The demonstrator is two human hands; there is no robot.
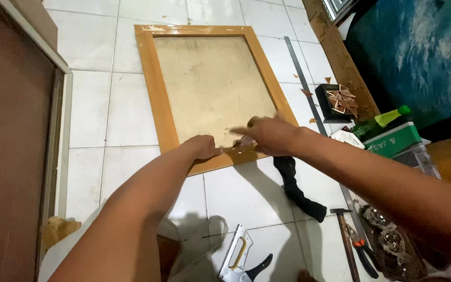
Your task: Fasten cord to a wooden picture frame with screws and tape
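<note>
A wooden picture frame (155, 94) with a tan backing board lies face down on the white tiled floor. Both my hands reach to its near edge. My left hand (202, 146) is closed, pinching the end of a strip of clear tape (234, 148) against the frame's bottom rail. My right hand (267, 134) grips the other end of that tape, fingers curled, index finger extended to the left. The tape between them is partly hidden by my fingers.
A long metal ruler (305, 86) lies right of the frame. A black box of brown corner pieces (337, 102), a green carton (392, 138), a black cloth (298, 190), a hammer (346, 237), pliers (364, 253) and a staple gun (238, 256) sit near me. A brown door (6, 130) stands left.
</note>
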